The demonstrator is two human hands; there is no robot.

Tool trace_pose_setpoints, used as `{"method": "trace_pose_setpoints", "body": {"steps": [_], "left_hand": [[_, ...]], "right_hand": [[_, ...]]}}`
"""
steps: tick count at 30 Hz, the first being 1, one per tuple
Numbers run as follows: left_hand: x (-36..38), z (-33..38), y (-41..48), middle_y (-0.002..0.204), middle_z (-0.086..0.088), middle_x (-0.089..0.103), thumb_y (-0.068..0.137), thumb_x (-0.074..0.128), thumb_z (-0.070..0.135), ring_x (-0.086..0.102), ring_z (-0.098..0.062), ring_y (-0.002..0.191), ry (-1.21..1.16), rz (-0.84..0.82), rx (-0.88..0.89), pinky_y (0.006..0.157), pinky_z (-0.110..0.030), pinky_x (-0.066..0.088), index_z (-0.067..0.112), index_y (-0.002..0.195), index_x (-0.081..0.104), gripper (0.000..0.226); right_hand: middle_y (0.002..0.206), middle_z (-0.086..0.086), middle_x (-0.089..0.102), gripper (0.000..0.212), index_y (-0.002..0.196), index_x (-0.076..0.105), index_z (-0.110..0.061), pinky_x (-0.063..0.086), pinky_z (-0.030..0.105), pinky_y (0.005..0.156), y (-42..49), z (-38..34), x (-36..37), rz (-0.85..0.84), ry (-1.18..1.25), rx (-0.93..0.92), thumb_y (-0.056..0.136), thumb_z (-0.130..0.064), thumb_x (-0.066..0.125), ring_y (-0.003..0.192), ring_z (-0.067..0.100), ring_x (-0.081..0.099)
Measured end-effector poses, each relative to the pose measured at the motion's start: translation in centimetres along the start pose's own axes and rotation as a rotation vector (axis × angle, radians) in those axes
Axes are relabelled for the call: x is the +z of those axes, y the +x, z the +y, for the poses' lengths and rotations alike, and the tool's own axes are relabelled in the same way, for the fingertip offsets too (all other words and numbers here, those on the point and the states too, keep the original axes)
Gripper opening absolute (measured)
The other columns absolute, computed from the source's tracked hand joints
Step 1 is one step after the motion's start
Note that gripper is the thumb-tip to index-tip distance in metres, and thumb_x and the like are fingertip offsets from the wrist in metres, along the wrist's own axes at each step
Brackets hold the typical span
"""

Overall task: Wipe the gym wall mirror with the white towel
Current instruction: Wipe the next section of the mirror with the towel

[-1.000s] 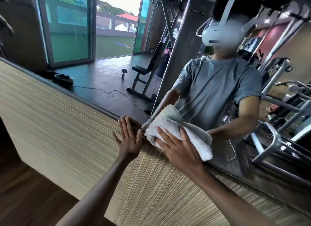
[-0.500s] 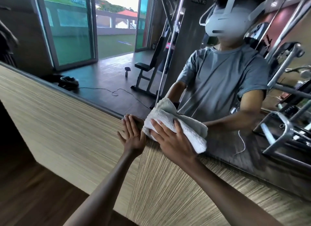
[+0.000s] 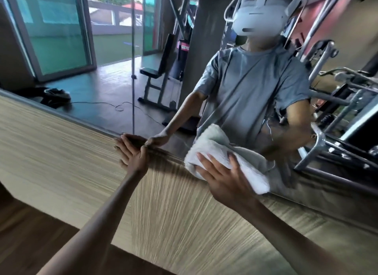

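Moved: white towel [image 3: 221,149] slid right on mirror [image 3: 106,94] | right hand [image 3: 227,182] presses it, fingers spread | left hand [image 3: 133,154] flat on panel [image 3: 61,151] | mid-wipe; next likely higher up

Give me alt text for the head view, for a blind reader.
The right hand presses a white towel against the lower edge of the wall mirror. The left hand lies flat on the wood panel below it.

Pale, streaky wood-grain wall panel [image 3: 61,151] at lower left, dark wooden floor [image 3: 24,233] beneath. Reflected: 1 black weight bench [image 3: 157,74], glass sliding doors [image 3: 55,35], loose cable [image 3: 114,105] on floor, chrome machine frame [image 3: 316,135] at right.
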State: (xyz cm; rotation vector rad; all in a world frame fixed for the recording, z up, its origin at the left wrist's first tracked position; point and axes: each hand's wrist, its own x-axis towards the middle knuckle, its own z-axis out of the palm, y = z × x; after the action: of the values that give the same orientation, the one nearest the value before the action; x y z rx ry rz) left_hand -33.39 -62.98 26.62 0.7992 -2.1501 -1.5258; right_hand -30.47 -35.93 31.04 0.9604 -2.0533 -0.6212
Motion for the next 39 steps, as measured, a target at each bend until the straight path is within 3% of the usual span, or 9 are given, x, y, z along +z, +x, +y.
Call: {"method": "trace_pose_setpoints", "body": {"steps": [4,8,11,17,20,22,27,32,39], "left_hand": [[3.1,1.3,-4.5,0.166,-0.011,-0.019,0.099,0.036,0.035,-0.012,-0.024,0.154,-0.062,0.007,-0.039,0.122,-0.047,-0.003,0.023,0.159,-0.009,0.076],[6.1,2.8,-8.1,0.165,-0.011,-0.022,0.083,0.031,0.046,-0.014,-0.026,0.154,-0.194,0.004,-0.089,0.123,-0.049,-0.003,0.022,0.159,-0.009,0.089],[8.6,3.9,-10.9,0.165,-0.014,-0.021,0.103,0.039,0.026,-0.012,-0.029,0.154,-0.209,0.053,-0.083,0.123,-0.045,0.000,0.019,0.159,-0.008,0.074],[10.6,4.0,-12.3,0.164,-0.019,-0.020,0.105,0.037,0.015,-0.014,-0.031,0.153,-0.233,0.103,-0.068,0.121,-0.038,-0.004,0.015,0.160,-0.004,0.069],[10.5,3.7,-12.2,0.162,-0.027,-0.020,0.104,0.038,0.024,-0.014,-0.037,0.152,-0.243,0.081,-0.040,0.121,-0.040,-0.004,0.011,0.159,-0.004,0.071],[10.3,3.6,-12.2,0.161,-0.027,-0.020,0.089,0.033,0.039,-0.014,-0.039,0.152,-0.263,0.052,-0.024,0.121,-0.042,-0.004,0.011,0.160,-0.004,0.085],[9.9,3.3,-11.9,0.162,-0.023,-0.025,0.080,0.027,0.043,-0.020,-0.035,0.151,-0.294,0.023,-0.017,0.120,-0.044,-0.009,0.016,0.159,-0.008,0.091],[9.8,3.0,-12.0,0.162,-0.023,-0.024,0.081,0.023,0.042,-0.020,-0.036,0.151,-0.271,0.007,0.029,0.120,-0.043,-0.010,0.013,0.159,-0.009,0.089],[9.6,3.1,-12.0,0.161,-0.027,-0.020,0.080,0.020,0.042,-0.017,-0.040,0.151,-0.181,-0.025,0.021,0.121,-0.042,-0.006,0.006,0.158,-0.008,0.090]], "right_hand": [[0.163,0.006,0.029,0.053,0.145,0.051,-0.021,0.011,0.059,0.116,1.8,-1.5,0.4,0.008,0.044,-0.005,0.092,-0.019,0.043,0.146,0.021,0.035],[0.164,0.008,0.025,0.051,0.146,0.050,-0.021,0.004,0.057,0.120,-1.1,0.9,0.9,0.007,0.045,-0.061,0.098,-0.020,0.036,0.148,0.020,0.028],[0.161,0.006,0.034,0.050,0.142,0.055,-0.022,0.014,0.057,0.117,-6.5,3.8,1.1,0.050,0.044,-0.028,0.098,-0.015,0.033,0.144,0.019,0.034],[0.158,0.001,0.040,0.050,0.140,0.058,-0.023,0.033,0.057,0.105,-18.0,10.1,0.4,0.063,0.036,0.026,0.090,-0.021,0.055,0.138,0.020,0.045],[0.157,0.001,0.041,0.049,0.139,0.058,-0.023,0.031,0.059,0.106,-18.3,10.4,0.1,0.052,0.040,0.047,0.090,-0.021,0.053,0.138,0.020,0.044],[0.159,0.002,0.038,0.049,0.141,0.056,-0.022,0.024,0.060,0.110,-15.9,8.7,0.4,0.047,0.071,0.066,0.093,-0.019,0.045,0.140,0.020,0.043],[0.162,0.006,0.032,0.051,0.142,0.052,-0.017,0.015,0.058,0.116,-8.7,4.8,0.3,0.045,0.155,0.036,0.097,-0.012,0.030,0.146,0.020,0.034],[0.159,0.005,0.037,0.044,0.141,0.056,-0.018,0.011,0.056,0.119,-12.5,6.8,1.0,0.037,0.108,0.016,0.099,-0.017,0.045,0.143,0.020,0.039],[0.155,0.003,0.042,0.045,0.134,0.063,-0.022,0.033,0.059,0.103,-18.2,9.7,0.1,0.048,0.051,0.066,0.092,-0.018,0.046,0.136,0.022,0.045]]}}
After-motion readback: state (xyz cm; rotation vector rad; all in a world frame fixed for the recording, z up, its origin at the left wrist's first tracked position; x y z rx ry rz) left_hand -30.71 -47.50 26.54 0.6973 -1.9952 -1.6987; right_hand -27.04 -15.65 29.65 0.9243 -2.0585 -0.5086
